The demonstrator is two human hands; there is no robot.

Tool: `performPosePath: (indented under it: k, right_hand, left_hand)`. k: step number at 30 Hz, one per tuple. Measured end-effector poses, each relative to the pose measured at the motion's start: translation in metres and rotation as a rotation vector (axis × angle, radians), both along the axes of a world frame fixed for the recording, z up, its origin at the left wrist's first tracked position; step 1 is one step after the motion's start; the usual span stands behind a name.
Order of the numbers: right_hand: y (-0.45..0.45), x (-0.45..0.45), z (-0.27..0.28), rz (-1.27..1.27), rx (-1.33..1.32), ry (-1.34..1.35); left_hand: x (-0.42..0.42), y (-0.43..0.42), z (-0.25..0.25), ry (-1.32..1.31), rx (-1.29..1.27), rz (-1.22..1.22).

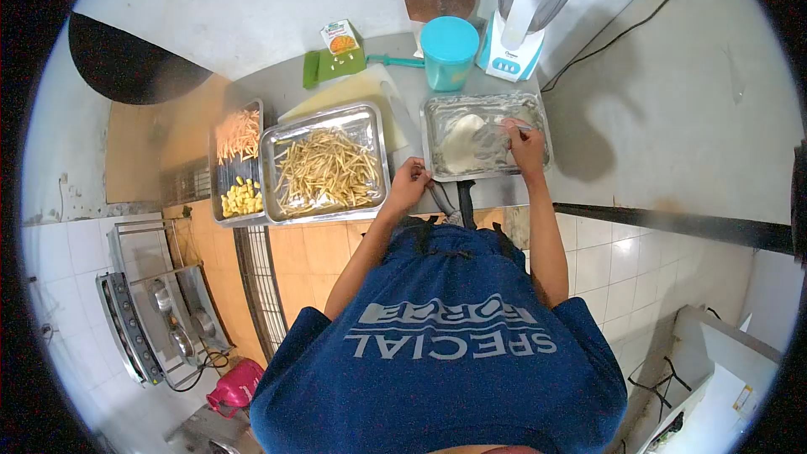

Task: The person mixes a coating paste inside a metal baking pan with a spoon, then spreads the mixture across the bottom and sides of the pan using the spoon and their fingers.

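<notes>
A metal tray (430,130) with white flour-like powder (462,141) heaped on its left side lies before me on the right of the counter. My left hand (409,185) is closed on the tray's near left corner. Over the tray's right part, my right hand (527,150) pinches a thin, light-coloured utensil (523,127); its kind is hard to make out. To the left, a second metal tray (382,130) holds a pile of thin brownish-yellow strips (328,170). Beyond it, a narrower tray (229,165) carries orange strips (239,136) and yellow pieces (242,197).
Behind the powder tray stand a turquoise lidded container (449,55) and a white blender (514,42). A pale cutting board (370,88), a green packet (334,65) and a small carton (340,36) lie at the back. A black cable (630,23) runs along the right wall.
</notes>
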State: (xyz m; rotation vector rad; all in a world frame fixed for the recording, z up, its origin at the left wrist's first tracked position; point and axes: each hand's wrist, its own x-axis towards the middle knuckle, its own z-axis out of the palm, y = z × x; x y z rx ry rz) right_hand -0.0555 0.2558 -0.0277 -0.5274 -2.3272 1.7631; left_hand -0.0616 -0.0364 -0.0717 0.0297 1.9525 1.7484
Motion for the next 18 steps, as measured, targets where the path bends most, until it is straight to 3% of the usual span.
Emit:
performPosePath:
  k: [3,5,9,11,12,14,18]
  right_hand:
    - [-0.007,0.004,-0.006,0.097,0.318,0.057]
    - [-0.007,0.003,-0.006,0.388,-0.020,-0.087]
    - [0.012,0.004,-0.009,0.175,0.005,-0.180]
    - [0.008,0.006,-0.010,-0.005,0.282,0.158]
    - [0.004,0.010,-0.011,-0.010,0.284,0.163]
    - [-0.003,0.018,-0.015,0.296,0.181,-0.079]
    - [0.021,0.023,-0.004,0.242,0.181,-0.052]
  left_hand:
    - [0.000,0.000,-0.006,-0.012,0.041,0.005]
    - [-0.004,0.000,-0.008,-0.012,0.068,0.006]
    - [-0.004,-0.001,-0.003,0.033,0.032,-0.008]
    - [-0.003,-0.003,-0.005,0.002,0.079,0.006]
    - [-0.004,-0.003,0.000,0.011,0.025,-0.014]
    - [-0.007,-0.001,0.010,0.024,-0.026,-0.037]
    - [-0.004,-0.001,0.006,-0.033,0.043,-0.012]
